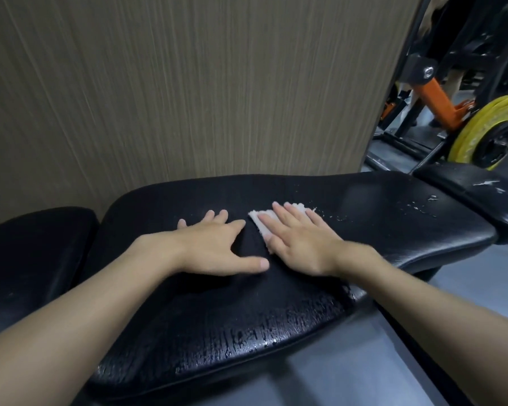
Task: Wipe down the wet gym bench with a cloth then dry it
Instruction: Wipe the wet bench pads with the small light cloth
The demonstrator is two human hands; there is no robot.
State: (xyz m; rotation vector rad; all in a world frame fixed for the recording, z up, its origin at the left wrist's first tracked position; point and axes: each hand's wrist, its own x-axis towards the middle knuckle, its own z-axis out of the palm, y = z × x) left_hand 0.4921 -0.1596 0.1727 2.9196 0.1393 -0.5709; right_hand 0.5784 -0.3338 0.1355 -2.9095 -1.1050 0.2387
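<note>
A black padded gym bench [379,218] stretches across the view, with water drops on its right part and wet streaks along its near edge. My right hand [296,238] lies flat, fingers spread, pressing a small white cloth [260,222] onto the pad's middle. Only the cloth's edges show past my fingers. My left hand [217,244] rests flat on the bare pad just left of the cloth, fingers apart, holding nothing.
A wood-grain wall panel [188,83] rises right behind the bench. Another black pad [33,253] sits at the left and a further pad [475,189] at the right. A yellow weight plate [481,127] on an orange-and-black machine stands at the far right. Grey floor [364,361] lies below.
</note>
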